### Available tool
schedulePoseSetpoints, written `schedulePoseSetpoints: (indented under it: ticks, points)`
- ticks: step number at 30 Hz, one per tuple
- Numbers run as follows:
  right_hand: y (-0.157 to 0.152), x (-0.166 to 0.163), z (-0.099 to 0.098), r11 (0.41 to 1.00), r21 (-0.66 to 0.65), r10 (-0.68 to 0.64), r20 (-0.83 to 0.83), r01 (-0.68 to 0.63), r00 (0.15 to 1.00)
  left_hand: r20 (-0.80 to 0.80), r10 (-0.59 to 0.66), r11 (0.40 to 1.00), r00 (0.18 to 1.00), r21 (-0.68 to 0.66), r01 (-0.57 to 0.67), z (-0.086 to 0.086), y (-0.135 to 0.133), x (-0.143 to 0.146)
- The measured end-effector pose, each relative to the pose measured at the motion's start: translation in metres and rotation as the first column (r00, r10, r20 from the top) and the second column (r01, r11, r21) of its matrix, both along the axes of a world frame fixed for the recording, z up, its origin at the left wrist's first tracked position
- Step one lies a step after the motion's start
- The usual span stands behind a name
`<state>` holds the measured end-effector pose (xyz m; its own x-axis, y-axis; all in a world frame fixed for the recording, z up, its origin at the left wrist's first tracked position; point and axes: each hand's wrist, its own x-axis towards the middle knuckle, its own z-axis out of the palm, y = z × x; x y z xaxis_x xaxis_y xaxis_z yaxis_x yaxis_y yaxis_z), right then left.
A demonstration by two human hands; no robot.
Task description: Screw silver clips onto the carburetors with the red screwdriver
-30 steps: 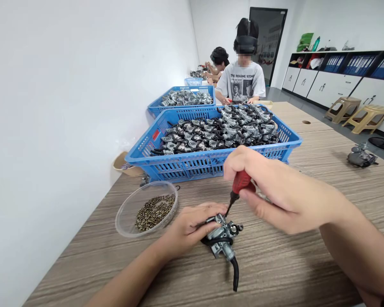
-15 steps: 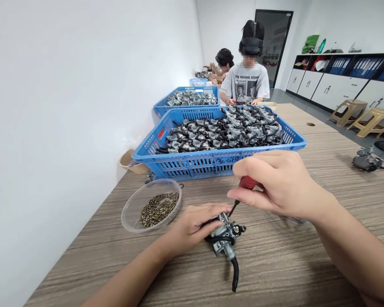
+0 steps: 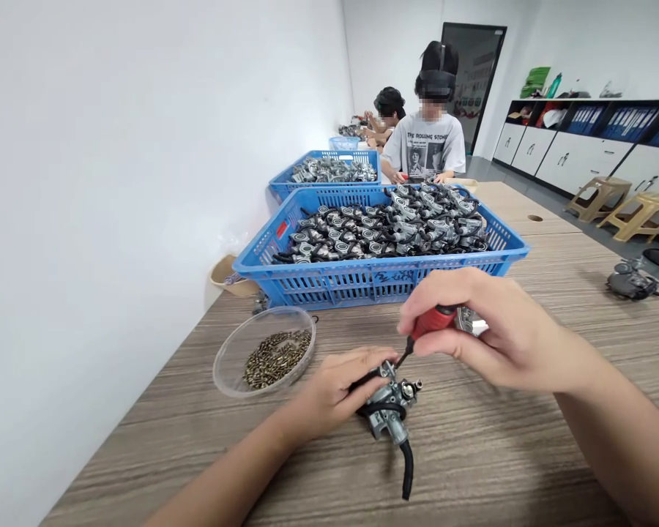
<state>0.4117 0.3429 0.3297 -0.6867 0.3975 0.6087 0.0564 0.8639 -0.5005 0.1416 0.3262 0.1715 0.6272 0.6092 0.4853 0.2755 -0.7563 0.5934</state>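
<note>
Head view, worktable and surroundings.

Left hand [image 3: 343,384]: lying partly curled over the near carburetor [image 3: 387,413], fingers and thumb pressing its left side and steadying it against the wood-grain table [image 3: 499,461].

Right hand [image 3: 488,329]: closing around the red handle of a screwdriver [image 3: 435,320], whose dark shaft is slanting down to the carburetor's far end; whether the tip is seated, one cannot tell.

Carburetor, one: resting between the hands in the table's near middle, grey metal, its black hose pointing toward the wearer.

Round clear tub [image 3: 231,350], one: standing left of the left hand, holding many brass-coloured small parts [image 3: 274,360].

Front blue crate [image 3: 329,284], one: sitting beyond the hands, carrying heaped hosed carburetors [image 3: 362,227].

Rear blue crate [image 3: 279,184], one: standing behind it, containing grey metal parts [image 3: 332,170].

Loose carburetor [image 3: 631,278], one: lying well apart at the right.

Co-worker in a printed white shirt [image 3: 431,143]: sitting beyond the crates, another person [image 3: 384,121] working farther back.
</note>
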Motion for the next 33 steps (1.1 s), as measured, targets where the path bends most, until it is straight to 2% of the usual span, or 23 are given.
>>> schedulePoseSetpoints:
  ticks: [2, 4, 7, 9, 11, 14, 17, 19, 22, 24, 27, 30, 33]
  points:
    - [0.004, -0.006, -0.009, 0.996, 0.066, -0.054, -0.105, 0.061, 0.993, 0.027, -0.017, 1.000, 0.999, 0.019, 0.017, 0.001, -0.001, 0.002]
    - [0.007, -0.010, -0.016, 0.978, 0.163, -0.104, -0.142, 0.126, 0.984, 0.059, -0.024, 0.999, 0.998, 0.035, 0.022, 0.001, -0.002, 0.003]
    - [0.008, -0.008, -0.016, 0.926, 0.316, -0.189, -0.092, 0.209, 0.978, 0.055, -0.024, 0.999, 0.998, 0.027, 0.022, 0.001, -0.002, 0.003]
    - [0.006, -0.005, -0.011, 0.913, 0.359, -0.190, -0.044, 0.193, 0.981, 0.037, -0.022, 1.000, 0.999, 0.022, 0.022, 0.000, -0.002, 0.002]
    - [0.004, -0.002, -0.005, 0.934, 0.338, -0.126, 0.000, 0.118, 0.992, 0.023, -0.016, 1.000, 1.000, 0.023, 0.015, 0.000, -0.001, 0.002]
    - [0.001, -0.001, 0.002, 0.978, 0.206, -0.029, -0.012, 0.031, 0.999, 0.009, -0.010, 1.000, 1.000, 0.023, 0.010, 0.001, -0.001, 0.001]
    - [0.002, -0.003, 0.002, 0.995, 0.088, -0.031, -0.055, 0.036, 0.998, 0.002, -0.008, 1.000, 1.000, 0.015, 0.008, 0.000, -0.002, 0.001]
    - [0.005, -0.006, -0.002, 0.989, 0.107, -0.094, -0.090, 0.103, 0.992, 0.012, -0.010, 1.000, 1.000, 0.015, 0.010, -0.001, -0.002, 0.001]
    - [0.012, -0.011, -0.014, 0.954, 0.211, -0.174, -0.190, 0.213, 0.966, 0.031, -0.018, 1.000, 0.999, 0.020, 0.017, -0.002, -0.002, 0.002]
    - [0.015, -0.014, -0.022, 0.953, 0.219, -0.165, -0.197, 0.208, 0.966, 0.035, -0.019, 1.000, 0.999, 0.025, 0.019, -0.002, -0.002, 0.002]
    - [0.015, -0.016, -0.027, 0.977, 0.182, -0.097, -0.101, 0.115, 0.990, 0.045, -0.025, 0.999, 0.999, 0.041, 0.023, -0.001, -0.001, 0.002]
    - [0.009, -0.014, -0.021, 0.981, 0.171, -0.089, -0.047, 0.095, 0.995, 0.054, -0.028, 0.999, 0.998, 0.044, 0.026, 0.001, -0.002, 0.003]
    - [-0.003, -0.005, -0.004, 0.988, 0.119, -0.104, 0.064, 0.096, 0.992, 0.041, -0.017, 1.000, 0.999, 0.020, 0.016, 0.002, -0.002, 0.002]
